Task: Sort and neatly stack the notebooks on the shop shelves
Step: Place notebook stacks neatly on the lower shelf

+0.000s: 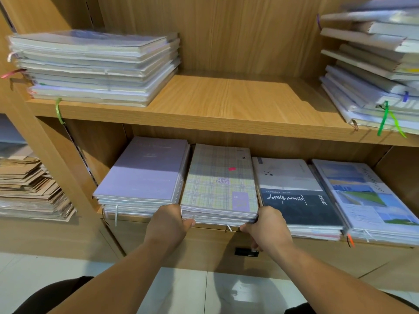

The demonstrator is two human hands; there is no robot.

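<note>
I have the plaid notebook stack (219,184) on the lower shelf (210,230), second pile from the left, with its front edge at the shelf's lip and a small pink sticker on the top cover. My left hand (169,223) grips the stack's front left corner: the fingers are tucked into the gap beside it and the thumb lies along the front edge. My right hand (267,225) grips the front right corner, its thumb under the front edge and its fingers curled round the side, out of my sight. Just to the left sits a lilac notebook stack (142,173), slightly taller and angled away, with white ribbons hanging off its front. To the right, close against the plaid pile, lies a stack with a grey and dark ink-wash cover (294,189), and beyond that a stack with landscape photo covers (367,196). The upper shelf (226,98) is bare wood in the middle, with a tall wrapped pile (95,66) on its left end and a messier, fanned-out pile (374,64) on its right end, both trailing green ribbons. In the next bay to the left I see a heap of brown paper items (31,186). Below the shelves there is a pale tiled floor (181,291).
</note>
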